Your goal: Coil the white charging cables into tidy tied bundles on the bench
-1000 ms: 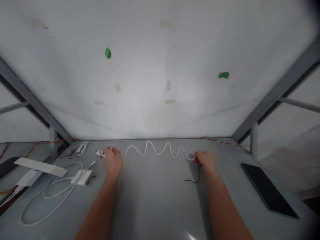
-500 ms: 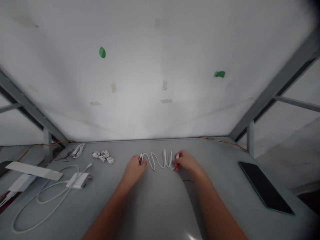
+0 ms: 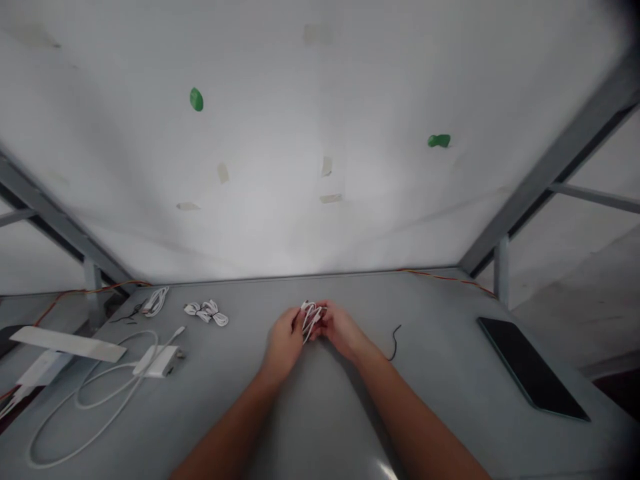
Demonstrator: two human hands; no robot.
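Between my hands is a white cable (image 3: 311, 319), gathered into a small bunch of loops just above the grey table (image 3: 320, 413). My left hand (image 3: 286, 339) is closed around the left side of the bunch, near one plug end. On the other side, the fingers of my right hand (image 3: 340, 328) close on the right part of the loops; the fingertips are partly hidden. A thin black twist tie (image 3: 395, 342) lies on the table right of my right forearm.
Left of my hands lie a tied white cable bundle (image 3: 206, 311), another coiled cable (image 3: 156, 301) and a white charger (image 3: 157, 361) with a long looping lead. A pale strip (image 3: 67, 343) is at far left. A black tablet-like slab (image 3: 530, 367) rests at right.
My hands have come together from either side. The cable, spread in zigzag waves before, is now squeezed into a compact bunch. The black tie shows fully beside my right arm.
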